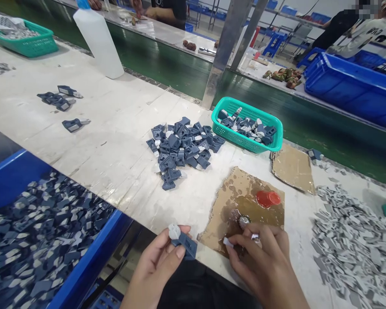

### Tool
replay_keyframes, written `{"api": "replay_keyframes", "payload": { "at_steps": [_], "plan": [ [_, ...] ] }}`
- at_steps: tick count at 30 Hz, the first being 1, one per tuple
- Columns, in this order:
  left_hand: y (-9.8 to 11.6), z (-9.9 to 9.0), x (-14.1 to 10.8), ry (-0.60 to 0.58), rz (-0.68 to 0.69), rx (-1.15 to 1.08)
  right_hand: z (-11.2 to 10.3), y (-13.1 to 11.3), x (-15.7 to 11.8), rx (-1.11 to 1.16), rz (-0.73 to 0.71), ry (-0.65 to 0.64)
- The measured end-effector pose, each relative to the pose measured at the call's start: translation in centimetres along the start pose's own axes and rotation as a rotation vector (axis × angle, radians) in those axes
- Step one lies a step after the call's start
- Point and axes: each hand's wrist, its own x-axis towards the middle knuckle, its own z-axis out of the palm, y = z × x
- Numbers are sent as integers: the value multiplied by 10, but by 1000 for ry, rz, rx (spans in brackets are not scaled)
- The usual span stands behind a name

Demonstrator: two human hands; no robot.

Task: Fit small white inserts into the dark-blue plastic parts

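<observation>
My left hand point(162, 262) is closed on a dark blue-grey plastic part point(189, 246) with a light grey piece point(174, 231) at one end, near the table's front edge. My right hand point(263, 257) pinches a small light grey plastic piece point(227, 242) between thumb and forefinger, low over a wet cardboard sheet point(221, 206). On that sheet lie a red cap-like cup point(267, 198) and a small round shiny object point(243, 221), which my fingers partly overlap. Beyond the hands lies a pile of dark blue-grey parts point(183, 146).
A green basket point(247, 143) of similar parts stands behind the pile. Loose grey pieces point(357, 244) cover the right side. A blue bin point(83, 257) full of parts sits lower left. A white bottle point(99, 43) and a metal post point(221, 51) stand at the back edge.
</observation>
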Motion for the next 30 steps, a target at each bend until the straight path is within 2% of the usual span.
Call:
{"api": "replay_keyframes", "payload": {
  "at_steps": [4,9,17,22,30],
  "plan": [
    [-4,0,0,-27,20,53,-2,11,2,-81,-60,48],
    [-11,1,0,-68,36,21,-7,12,1,-58,-85,33],
    [-14,10,-2,-176,11,-2,-17,13,0,-91,-30,125],
    [-14,16,-4,-162,122,99,-14,13,0,-81,22,143],
    [-17,25,-8,-137,134,59,-23,4,3,-45,53,151]
  ]
}}
